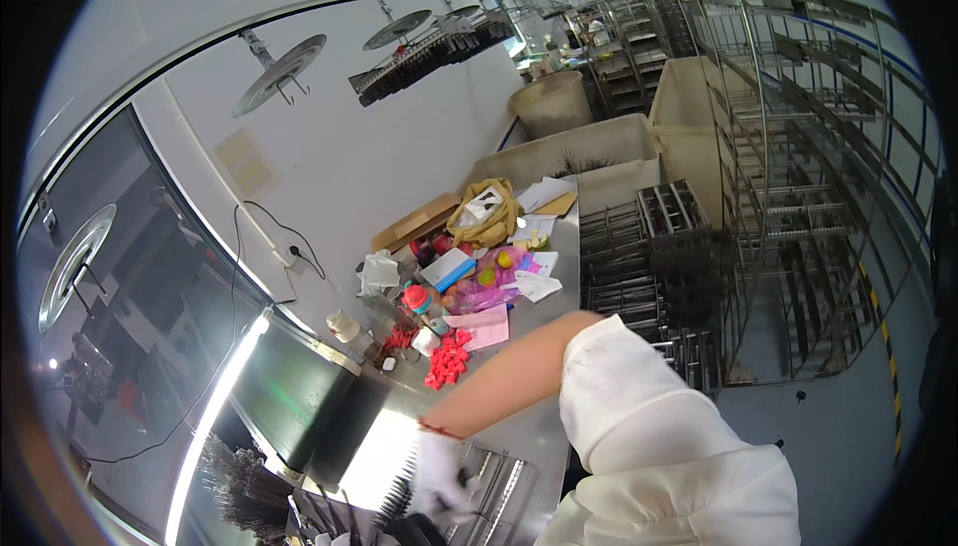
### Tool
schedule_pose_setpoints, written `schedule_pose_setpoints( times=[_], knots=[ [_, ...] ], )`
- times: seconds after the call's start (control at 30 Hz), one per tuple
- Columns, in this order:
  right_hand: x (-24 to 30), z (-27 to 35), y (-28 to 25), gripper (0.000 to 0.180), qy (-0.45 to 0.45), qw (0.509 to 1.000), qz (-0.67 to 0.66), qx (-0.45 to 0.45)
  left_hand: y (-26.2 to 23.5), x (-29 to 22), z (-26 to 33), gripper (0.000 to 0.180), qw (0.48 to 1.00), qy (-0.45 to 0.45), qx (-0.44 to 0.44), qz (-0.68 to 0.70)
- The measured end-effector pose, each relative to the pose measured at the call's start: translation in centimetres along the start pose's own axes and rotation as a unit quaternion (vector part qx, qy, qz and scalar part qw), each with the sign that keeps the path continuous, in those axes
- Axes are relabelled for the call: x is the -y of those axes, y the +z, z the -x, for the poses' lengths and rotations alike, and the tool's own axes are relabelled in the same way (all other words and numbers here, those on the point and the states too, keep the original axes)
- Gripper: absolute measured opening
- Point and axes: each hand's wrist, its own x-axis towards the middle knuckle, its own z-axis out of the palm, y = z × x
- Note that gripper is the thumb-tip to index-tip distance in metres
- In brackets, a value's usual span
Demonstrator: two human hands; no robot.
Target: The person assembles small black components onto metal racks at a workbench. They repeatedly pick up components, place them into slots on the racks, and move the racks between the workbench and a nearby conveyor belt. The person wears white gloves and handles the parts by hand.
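Note:
From the lower right, my right arm in a white sleeve reaches across the metal table (544,426). My right hand (437,471), in a white glove, is low over the table beside a metal rack (499,496) with straight bars. Its fingers point down and are blurred, so I cannot tell what they hold, if anything. Just left of the glove is a row of dark, ribbed pieces (396,496). A bundle of thin dark rods (244,491) stands farther left. My left hand does not show.
Red small pieces (447,358), a bottle with a red cap (424,304), a pink bag (484,294) and a yellow bag (486,215) crowd the table's far part. Stacked metal racks (639,267) and a tall wire trolley (798,197) stand right. An overhead rail carries hooked discs (282,75).

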Motion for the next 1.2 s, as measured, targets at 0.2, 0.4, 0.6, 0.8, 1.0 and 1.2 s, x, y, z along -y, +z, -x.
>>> schedule_pose_setpoints(
  times=[0.2,0.4,0.6,0.8,1.0,1.2],
  knots=[
    [4.6,1.6,1.5,0.012,-0.153,0.635,0.541,-0.53,0.1,0.3,-0.4,0.076,0.989,-0.072,-0.039,0.125],
    [8.5,-2.4,0.3,0.043,-0.15,0.65,0.54,-0.513,-0.4,-0.7,-2.7,0.082,0.98,-0.105,-0.009,0.169],
    [8.7,-3.2,-0.1,0.044,-0.169,0.629,0.503,-0.569,1.2,0.2,-3.0,0.088,0.972,-0.127,0.001,0.198],
    [7.5,-1.8,-0.6,0.032,-0.161,0.638,0.505,-0.558,4.4,3.7,-1.0,0.095,0.961,-0.136,-0.04,0.237],
    [-2.9,1.7,0.6,0.019,0.065,0.984,0.131,-0.104,7.1,8.0,0.2,0.09,0.873,-0.127,-0.001,0.471],
    [10.7,1.1,0.7,0.023,-0.201,0.536,0.711,-0.409,8.1,6.1,-0.3,0.065,0.549,-0.119,0.16,0.812]
  ],
)
